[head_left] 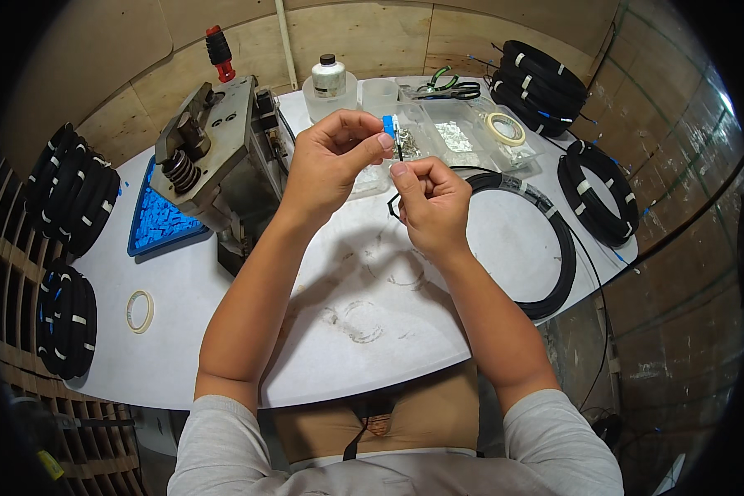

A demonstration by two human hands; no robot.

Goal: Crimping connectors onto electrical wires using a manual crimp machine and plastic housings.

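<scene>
Both of my hands are raised over the middle of the white table. Between thumb and fingers, my left hand point(335, 157) pinches a small blue plastic connector point(388, 125). A small white piece shows beside it. My right hand point(434, 198) is closed on a thin black cable point(401, 152) just below the connector, its end pointing up at the blue piece. Whether the cable end sits inside the connector I cannot tell. From the right hand the cable runs toward a large black cable coil point(564, 248) lying on the table to the right.
A metal press point(215, 149) stands at left beside a blue tray point(174, 237) of blue connectors. Behind my hands are a clear parts box point(463, 124), a bottle point(329, 78) and pliers point(446, 87). Black cable coils point(537, 87) flank both sides. A tape roll point(140, 312) lies left.
</scene>
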